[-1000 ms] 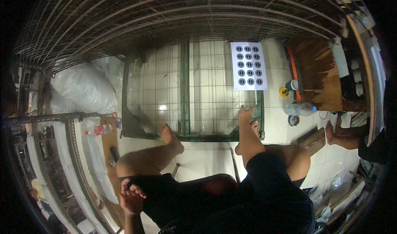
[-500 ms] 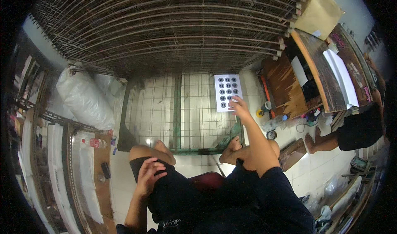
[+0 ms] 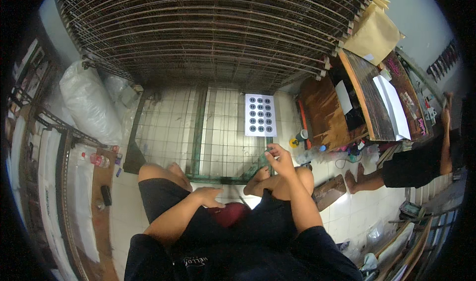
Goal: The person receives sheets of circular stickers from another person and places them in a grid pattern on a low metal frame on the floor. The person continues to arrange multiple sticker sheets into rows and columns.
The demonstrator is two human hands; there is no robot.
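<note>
A white sheet (image 3: 260,133) printed with rows of dark round marks lies on the lowered wire rack (image 3: 197,154), by its far right part. My right hand (image 3: 280,161) hovers just nearer than the sheet, apart from it, above the rack's near right corner. Its fingers are loosely bent and apart, with nothing visible in them. Over my lap, my left hand (image 3: 210,197) points to the right, fingers stretched out and holding nothing I can see. Close beside it is a dark red rounded seat (image 3: 232,214) between my thighs.
Raised wire racks (image 3: 208,38) are stacked overhead at the far side. A stuffed plastic bag (image 3: 89,105) stands at left, near a shelf with a bottle (image 3: 99,160). At right is a wooden cabinet (image 3: 364,82); another person (image 3: 414,164) stands beyond it.
My right hand has drawn back off the sheet toward me. My left hand has moved right and inward, over my lap. The view has shifted slightly; the sheet stays on the rack.
</note>
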